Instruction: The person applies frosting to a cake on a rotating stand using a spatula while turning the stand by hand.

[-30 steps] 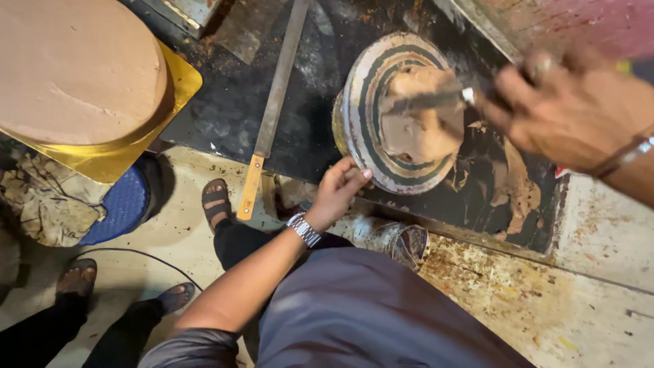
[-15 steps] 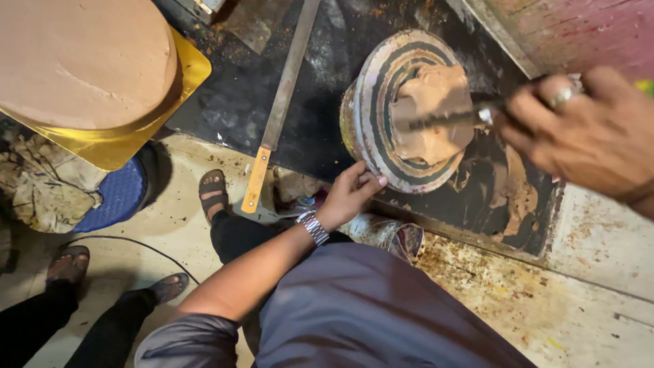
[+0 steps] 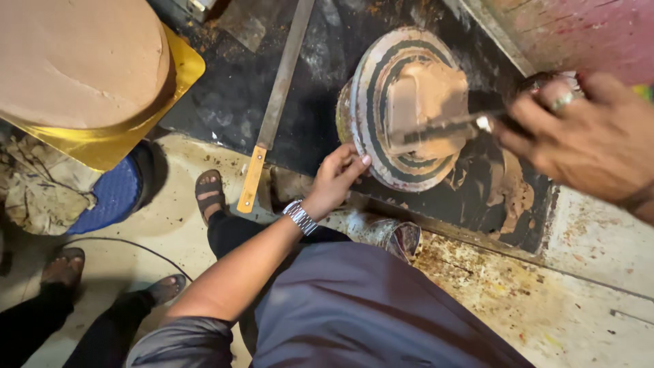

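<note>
A round turntable (image 3: 381, 95) with dark rings stands on the black counter, with a slab of brown cream (image 3: 426, 95) on top. My left hand (image 3: 337, 178), with a metal watch at the wrist, grips the near rim of the turntable. My right hand (image 3: 579, 140), a ring on one finger, holds the handle of a spatula (image 3: 443, 126). Its blade lies across the brown cream. The hand is blurred.
A large brown-frosted cake (image 3: 75, 61) sits on a gold board (image 3: 174, 75) at the upper left. A long knife with a wooden handle (image 3: 276, 109) lies on the black counter (image 3: 231, 95). Another person's sandalled feet (image 3: 65, 266) stand at the lower left near a blue stool (image 3: 112, 194).
My right hand has shifted right and lower with the spatula across the cream. My left hand has moved along the turntable's near rim. The view has drifted slightly.
</note>
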